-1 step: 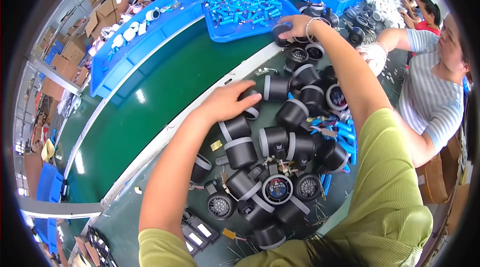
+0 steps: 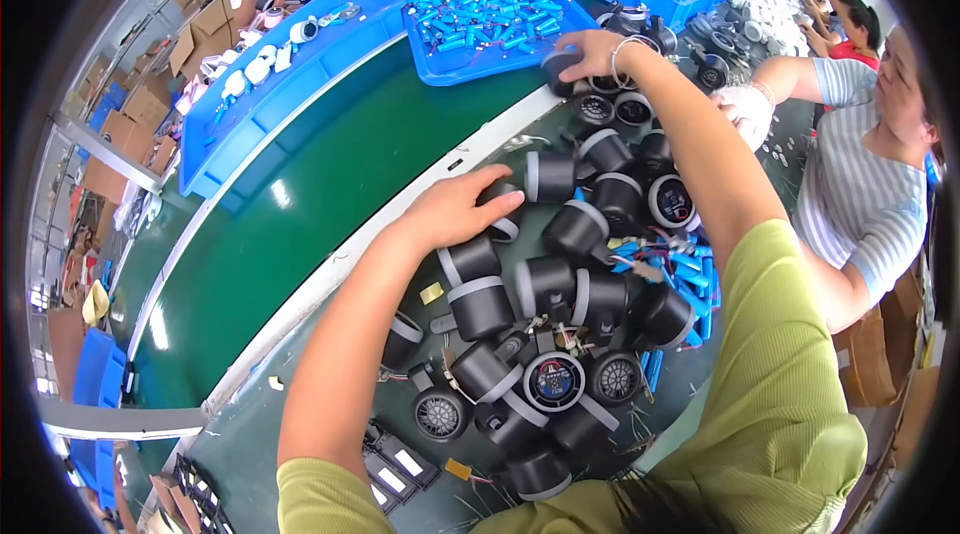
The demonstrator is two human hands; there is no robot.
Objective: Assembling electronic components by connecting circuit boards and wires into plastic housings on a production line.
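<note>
Both hands reach over a pile of black cups (image 2: 480,308): the left hand (image 2: 462,207) has thumb and fingers parted around a nearer cup (image 2: 507,217), while the right hand (image 2: 597,54) curls on a far cup (image 2: 560,66), just near the blue tray (image 2: 430,72). Whether either grips firmly, I cannot tell. Some cups show fitted grilles (image 2: 440,414); another's circuit board (image 2: 553,381) is exposed and wires (image 2: 573,338) lie loose, so the pile looks only partly finished. Loose blue batteries (image 2: 690,281) lie at its right.
</note>
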